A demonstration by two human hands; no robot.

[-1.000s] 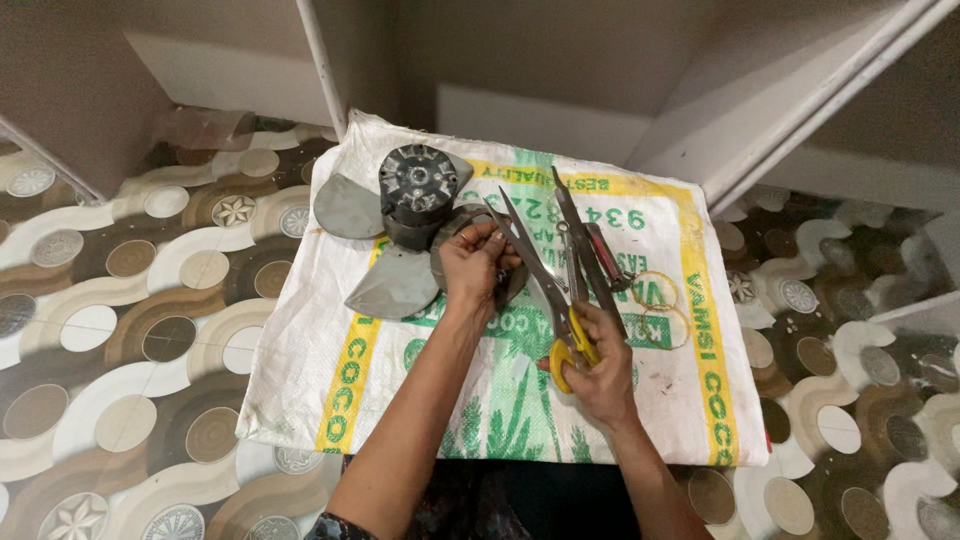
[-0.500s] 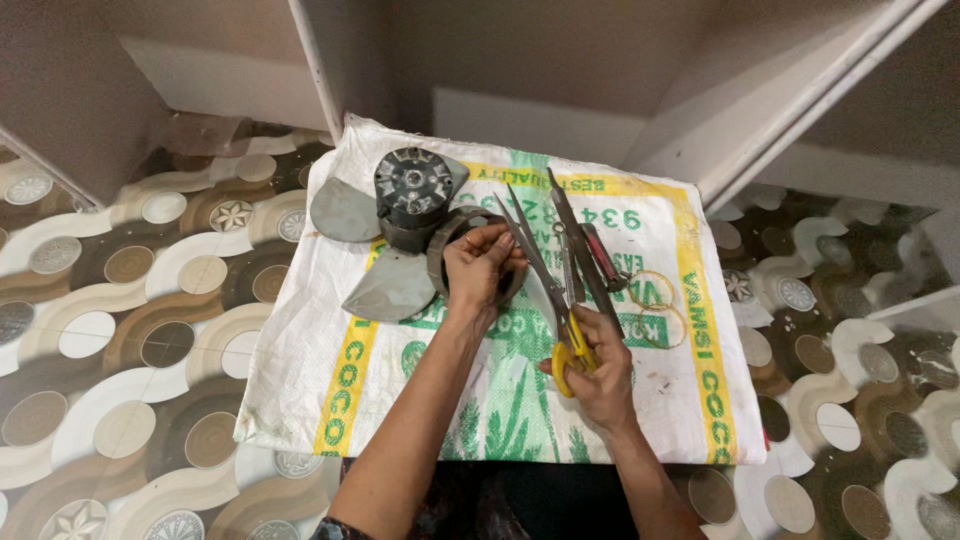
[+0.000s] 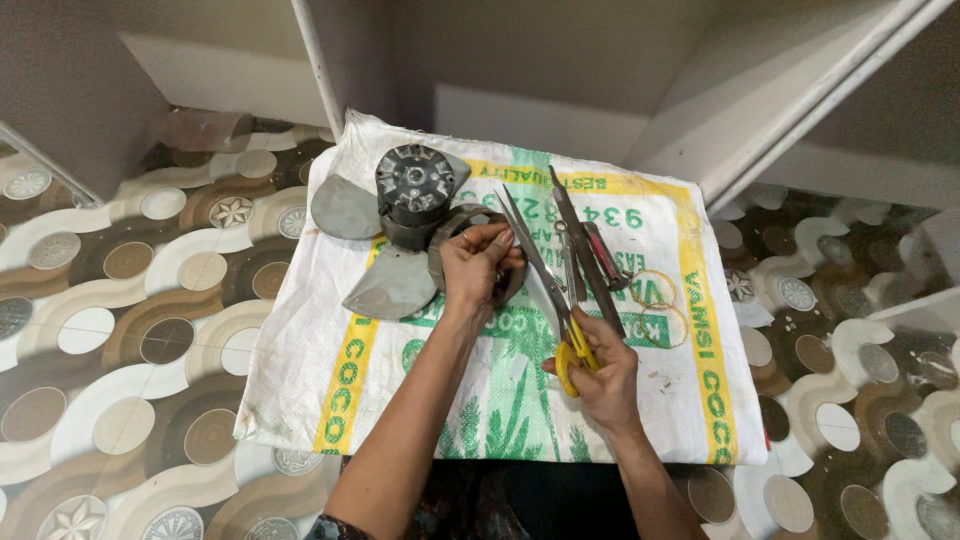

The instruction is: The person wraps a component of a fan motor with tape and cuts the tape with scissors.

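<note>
Two hands work over a white woven sack [image 3: 300, 400] spread on the patterned floor. At about eleven o'clock on the sack lies a small fan motor [image 3: 413, 195] with grey blades [image 3: 390, 285]. The left hand [image 3: 478, 268] sits just beside it toward three o'clock, fingers curled closed around a round dark part [image 3: 515, 285] with a small pale piece pinched at the fingertips [image 3: 500, 237]. The right hand [image 3: 600, 370], at about five o'clock from the left, grips the yellow handles of a pair of scissors [image 3: 560, 320]; the blades stand spread and point up toward twelve o'clock, the tips close to the left fingertips. Loose tools [image 3: 590, 250] and thin rings [image 3: 655, 290] lie at two o'clock. As a judgement, the cut goes best with the pinched piece held taut and steady, the blades closing slowly and clear of the fingertips.
</note>
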